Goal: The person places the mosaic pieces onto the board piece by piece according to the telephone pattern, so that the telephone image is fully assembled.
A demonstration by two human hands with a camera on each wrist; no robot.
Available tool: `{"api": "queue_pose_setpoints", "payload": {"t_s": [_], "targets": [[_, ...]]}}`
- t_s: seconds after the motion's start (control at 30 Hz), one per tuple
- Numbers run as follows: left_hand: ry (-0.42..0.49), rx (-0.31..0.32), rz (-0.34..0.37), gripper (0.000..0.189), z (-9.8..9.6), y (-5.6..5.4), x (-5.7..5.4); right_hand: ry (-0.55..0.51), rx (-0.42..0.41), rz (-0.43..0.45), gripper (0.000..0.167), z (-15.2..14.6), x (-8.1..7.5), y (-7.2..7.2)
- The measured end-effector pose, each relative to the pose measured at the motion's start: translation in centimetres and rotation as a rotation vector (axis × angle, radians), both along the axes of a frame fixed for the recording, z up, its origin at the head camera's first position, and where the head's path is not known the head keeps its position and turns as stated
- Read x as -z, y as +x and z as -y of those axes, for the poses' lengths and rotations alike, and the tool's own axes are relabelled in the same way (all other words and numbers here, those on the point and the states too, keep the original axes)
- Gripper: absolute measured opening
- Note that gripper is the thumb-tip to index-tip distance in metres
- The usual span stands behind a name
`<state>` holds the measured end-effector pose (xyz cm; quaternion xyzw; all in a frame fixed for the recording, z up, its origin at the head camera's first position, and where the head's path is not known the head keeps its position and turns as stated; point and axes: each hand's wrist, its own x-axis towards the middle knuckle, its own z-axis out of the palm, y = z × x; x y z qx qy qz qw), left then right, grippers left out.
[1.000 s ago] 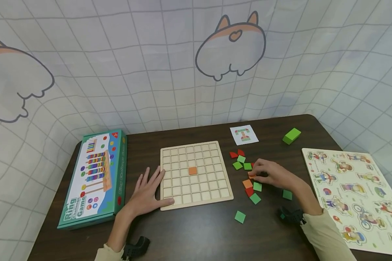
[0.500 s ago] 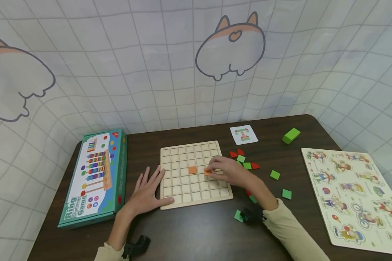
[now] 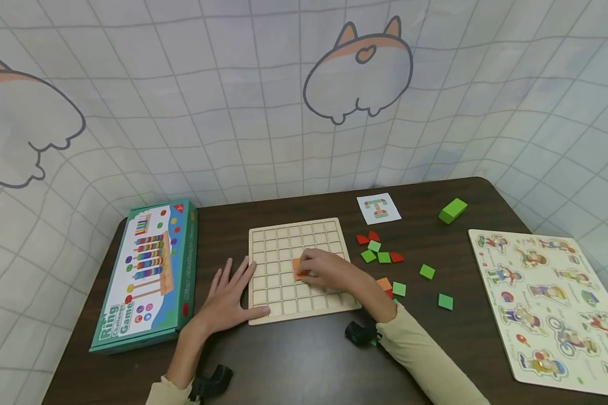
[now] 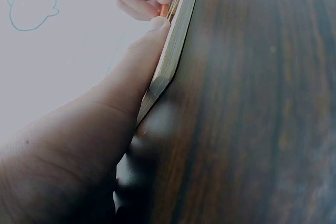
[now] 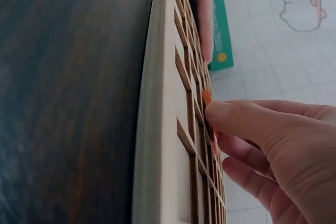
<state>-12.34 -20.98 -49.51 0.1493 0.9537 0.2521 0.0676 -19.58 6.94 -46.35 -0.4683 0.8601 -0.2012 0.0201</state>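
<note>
A square wooden grid board (image 3: pixel 273 281) lies on the dark table. My left hand (image 3: pixel 225 301) rests at its left side, fingers spread, with the thumb on the near left corner. Over the board's middle, my right hand (image 3: pixel 329 271) pinches an orange square tile (image 5: pixel 207 98) between thumb and fingers. In the right wrist view that tile is tilted, its edge right at the grid slots. Another orange tile (image 3: pixel 296 262) sits in the central slot, partly covered by the right fingers. In the left wrist view, the right fingertips show beyond my left thumb (image 4: pixel 152 38).
Right of the board lie loose green tiles (image 3: pixel 383 257), red pieces (image 3: pixel 396 257) and an orange tile (image 3: pixel 383 284). Behind them is a pattern card (image 3: pixel 379 208). A green block (image 3: pixel 453 211) and a picture puzzle board (image 3: pixel 547 304) stand farther right; a game box (image 3: pixel 147 270) lies left.
My right hand has picked an orange tile from the loose pieces and carried it left to the middle of the board. The left hand has stayed in place.
</note>
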Motion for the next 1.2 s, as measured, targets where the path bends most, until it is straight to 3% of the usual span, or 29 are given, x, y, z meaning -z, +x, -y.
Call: {"api": "queue_pose_setpoints", "payload": {"t_s": [0.43, 0.67, 0.77, 0.93, 1.07, 1.2], "targets": [[-0.015, -0.001, 0.012, 0.105, -0.1, 0.0, 0.1, 0.034, -0.034, -0.020, 0.009, 0.0, -0.1, 0.3], [-0.003, 0.001, 0.001, 0.104, -0.2, 0.0, 0.2, 0.097, 0.008, -0.155, 0.011, -0.4, -0.9, 0.9], [0.021, 0.001, 0.009, 0.104, -0.3, 0.0, 0.3, 0.088, 0.051, -0.116, 0.020, -2.6, -1.4, 1.3], [0.007, 0.007, 0.014, 0.105, -0.4, 0.2, 0.5, 0.022, 0.125, 0.012, 0.036, -9.0, -1.2, 2.6], [-0.004, 0.002, 0.012, 0.106, -0.2, 0.1, 0.4, 0.026, 0.143, 0.017, 0.022, -13.2, -0.6, 3.3], [-0.004, -0.003, 0.004, 0.106, 0.0, 0.0, 0.2, 0.031, 0.171, 0.010, 0.007, -15.1, -0.5, 3.1]]}}
